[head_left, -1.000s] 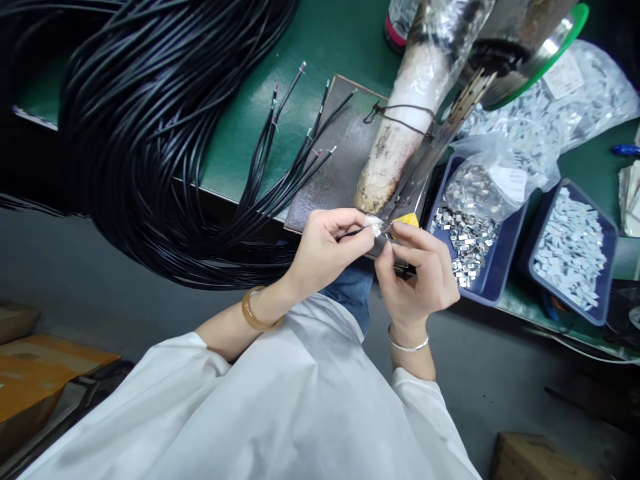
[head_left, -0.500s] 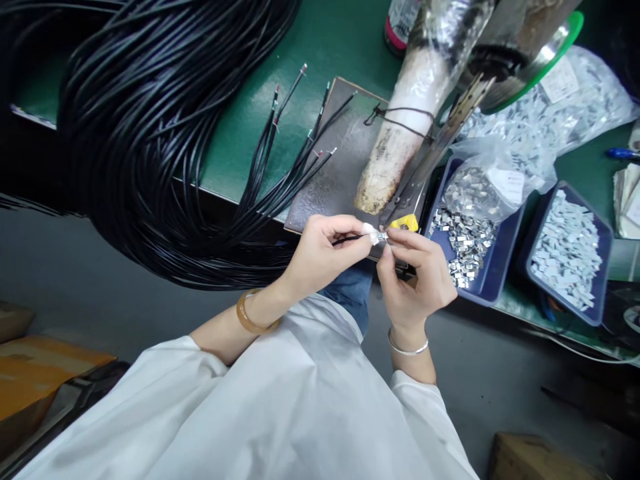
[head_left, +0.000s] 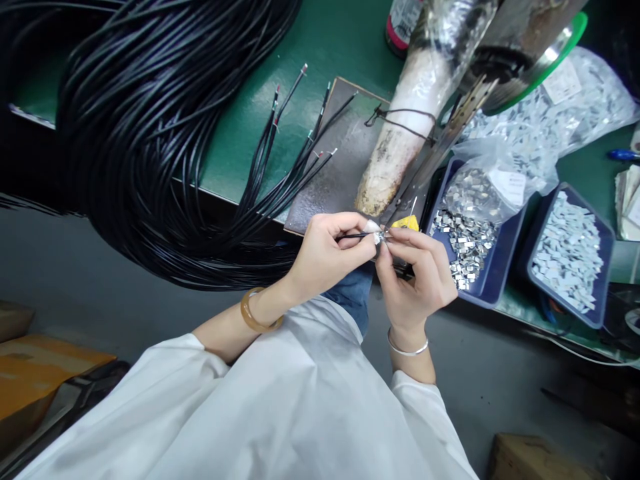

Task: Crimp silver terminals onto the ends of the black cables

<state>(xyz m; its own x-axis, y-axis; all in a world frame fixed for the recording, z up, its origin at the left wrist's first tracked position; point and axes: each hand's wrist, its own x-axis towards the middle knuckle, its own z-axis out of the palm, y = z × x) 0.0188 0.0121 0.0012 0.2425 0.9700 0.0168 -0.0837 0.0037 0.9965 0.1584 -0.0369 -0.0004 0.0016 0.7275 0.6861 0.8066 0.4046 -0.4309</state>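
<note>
My left hand [head_left: 330,252] pinches a black cable [head_left: 351,235] near its end, thumb against index finger. White wrapping covers the tips of those fingers. Against the cable's end, my right hand [head_left: 417,267] closes thumb and fingertips on a small shiny metal connector [head_left: 382,236], mostly hidden by the fingers. Both hands meet in front of a yellow piece [head_left: 406,223] on the machine's base. Just beyond them comes down a stained white wrapped machine part [head_left: 387,160], tied with dark wire.
A thick bundle of black cables [head_left: 130,127] hangs over the green table [head_left: 310,40] at left, stripped ends on a metal plate [head_left: 336,143]. At right stand a blue bin of metal connectors [head_left: 473,250] and a bin of pale small pieces [head_left: 567,250]. Plastic bags [head_left: 590,100] lie behind.
My left fingers have shifted slightly right along the cable, closer to my right fingertips. The right hand has barely moved, and the bins and bundle stay put.
</note>
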